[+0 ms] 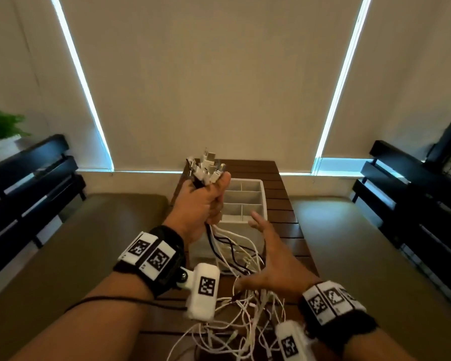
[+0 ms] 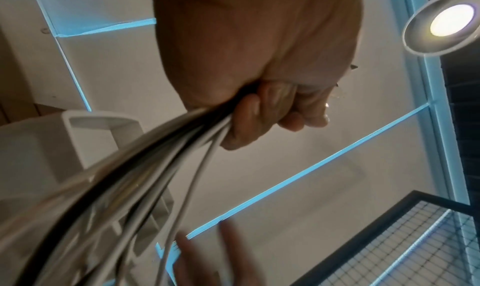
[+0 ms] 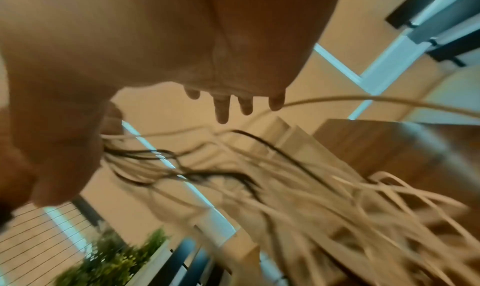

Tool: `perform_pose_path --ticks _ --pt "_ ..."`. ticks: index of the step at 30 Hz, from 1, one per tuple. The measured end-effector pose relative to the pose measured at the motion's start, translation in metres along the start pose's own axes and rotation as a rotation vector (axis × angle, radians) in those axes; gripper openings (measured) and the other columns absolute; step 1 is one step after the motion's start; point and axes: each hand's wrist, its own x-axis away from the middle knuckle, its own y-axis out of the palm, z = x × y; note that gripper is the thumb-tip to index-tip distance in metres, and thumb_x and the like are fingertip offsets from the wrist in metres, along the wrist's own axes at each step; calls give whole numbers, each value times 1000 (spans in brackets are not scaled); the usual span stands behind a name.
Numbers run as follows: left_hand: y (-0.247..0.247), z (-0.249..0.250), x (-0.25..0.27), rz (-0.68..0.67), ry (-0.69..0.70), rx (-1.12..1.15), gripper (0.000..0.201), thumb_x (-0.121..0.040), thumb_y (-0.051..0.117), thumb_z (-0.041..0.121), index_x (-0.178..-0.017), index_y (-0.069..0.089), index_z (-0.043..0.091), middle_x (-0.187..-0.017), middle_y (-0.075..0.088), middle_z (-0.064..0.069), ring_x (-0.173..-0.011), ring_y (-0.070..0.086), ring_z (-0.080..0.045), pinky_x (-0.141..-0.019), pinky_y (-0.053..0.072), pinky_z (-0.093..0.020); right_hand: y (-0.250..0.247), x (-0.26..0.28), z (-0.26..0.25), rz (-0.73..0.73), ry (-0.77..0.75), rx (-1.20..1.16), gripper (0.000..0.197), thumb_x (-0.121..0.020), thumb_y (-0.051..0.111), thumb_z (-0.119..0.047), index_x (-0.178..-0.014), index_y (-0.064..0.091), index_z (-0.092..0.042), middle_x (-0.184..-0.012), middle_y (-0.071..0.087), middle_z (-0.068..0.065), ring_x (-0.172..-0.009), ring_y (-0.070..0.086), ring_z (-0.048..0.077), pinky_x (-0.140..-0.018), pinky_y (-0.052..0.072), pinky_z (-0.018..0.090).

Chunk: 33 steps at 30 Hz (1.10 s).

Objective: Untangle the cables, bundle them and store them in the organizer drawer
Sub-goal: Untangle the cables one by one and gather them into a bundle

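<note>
- I see the left hand [image 1: 202, 201] raised above the wooden table [image 1: 284, 204], with its fingers curled tight around a bunch of cables [image 1: 235, 254].
- The connector ends [image 1: 206, 166] of the cables stand out above the fist, mostly white plugs pointing up and a little to different sides.
- Below the fist the cables hang down, white ones and a few black ones, and they spread into a loose tangle on the near part of the table.
- In the left wrist view the left hand [image 2: 259, 68] presses the cables [image 2: 145, 173] together between the fingers [image 2: 244, 122] and the palm.
- The right hand [image 1: 276, 261] is open, fingers spread and relaxed, and it holds nothing. It hovers just above the hanging cables, palm down.
- In the right wrist view the fingertips [image 3: 222, 109] of the right hand point forward, and one white cable passes just beside the small finger; I cannot tell if it touches.
- The white organizer drawer [image 1: 261, 201] sits on the table behind the hands, with divided compartments; I see no cable inside them.
- A green plant [image 1: 0, 128] stands far to the left.
</note>
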Motion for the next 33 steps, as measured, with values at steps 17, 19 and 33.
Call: perform_pose_path --ticks 17,19,33 --pt "10 -35 28 -115 -84 -106 27 -82 69 28 -59 56 23 -45 31 3 -37 28 -11 -42 28 -24 29 -33 -8 -259 -12 372 39 -75 79 -35 -107 65 -18 -103 69 3 -90 63 17 -81 49 28" --pt "4 -36 30 -76 -98 -121 28 -80 71 24 -58 53 20 -45 29 2 -37 26 -11 -42 26 -23 15 -26 -12 -357 48 205 66 -64 86 -35 -122 53 -35 -119 61 -12 -106 57 9 -91 48 26" --pt "30 -8 41 -239 7 -472 19 -89 62 24 -76 60 10 -68 62 -4 -66 58 -20 -62 50 -28 -52 -22 -112 84 -529 233 71 -81 64 -55 -143 40 -30 -147 43 -13 -135 37 -1 -110 39 34"
